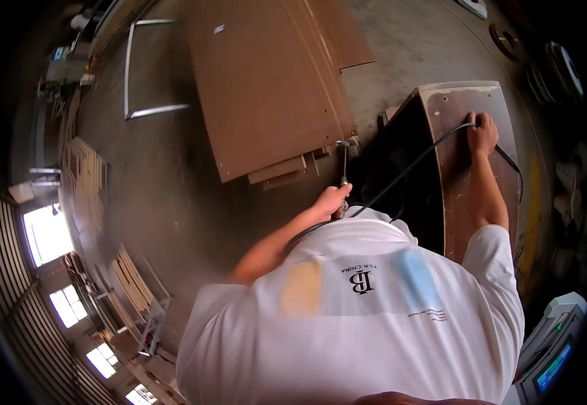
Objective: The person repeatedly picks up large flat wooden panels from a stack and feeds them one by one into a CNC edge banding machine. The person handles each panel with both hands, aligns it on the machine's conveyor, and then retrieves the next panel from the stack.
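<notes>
The large, flat brown board panel point(266, 88) lies near floor level over smaller light-brown wooden boards point(278, 170), and I see no sign telling me whether its face is finished. At its near right corner my left grip point(334, 200) is clamped on a slim metal hand tool point(344, 165), so the tool is ready; its tip sits close to a small greyish lump point(354, 147) I can't identify, and I can't tell if they touch. The flexible black hose point(415, 160) runs from near the tool up to the right, over the tall brown board box point(457, 196) with scuffed pale edges. My right grip point(484, 133) rests on the box's top face with the hose passing beneath; I can't tell whether the fingers close around it. I judge this as work under way, with how much is left unclear.

Around me, from the left: bright rectangular windows point(45, 233), stacked pale wooden planks point(81, 169), a thin silver metal frame point(129, 67) on the grey concrete floor point(165, 196), and, at far right, a pale grey machine point(567, 305) with a lit screen. The hose slanting across the box's dark open side could snag on its edge, and my white printed shirt point(347, 344) hides part of it.
</notes>
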A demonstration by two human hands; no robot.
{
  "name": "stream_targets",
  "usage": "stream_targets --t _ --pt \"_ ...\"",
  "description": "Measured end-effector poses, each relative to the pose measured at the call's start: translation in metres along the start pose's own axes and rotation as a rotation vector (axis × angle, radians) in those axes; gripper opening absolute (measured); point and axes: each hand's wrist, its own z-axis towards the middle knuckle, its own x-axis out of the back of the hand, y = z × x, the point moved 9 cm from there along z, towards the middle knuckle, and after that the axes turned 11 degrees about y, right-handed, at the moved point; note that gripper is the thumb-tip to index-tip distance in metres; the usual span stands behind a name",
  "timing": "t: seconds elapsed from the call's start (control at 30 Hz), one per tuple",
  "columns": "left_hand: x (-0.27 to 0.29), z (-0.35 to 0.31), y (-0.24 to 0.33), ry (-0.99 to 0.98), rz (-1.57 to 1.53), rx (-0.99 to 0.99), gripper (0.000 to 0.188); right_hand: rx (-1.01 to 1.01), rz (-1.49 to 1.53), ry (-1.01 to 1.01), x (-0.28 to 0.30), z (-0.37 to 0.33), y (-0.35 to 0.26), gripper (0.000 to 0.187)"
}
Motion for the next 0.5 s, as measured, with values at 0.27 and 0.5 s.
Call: stream_targets --t 0.27,0.5 --pt "0.092 -0.056 -0.061 -0.213 -0.514 0.061 0.045 0.118 0.130 0.087 0.091 -0.145 -0.016 0.032" --pt "0.220 -0.110 -0.096 -0.316 -0.685 -0.117 0.043 0.142 0.034 0.031 0.138 -0.240 -0.045 0.030"
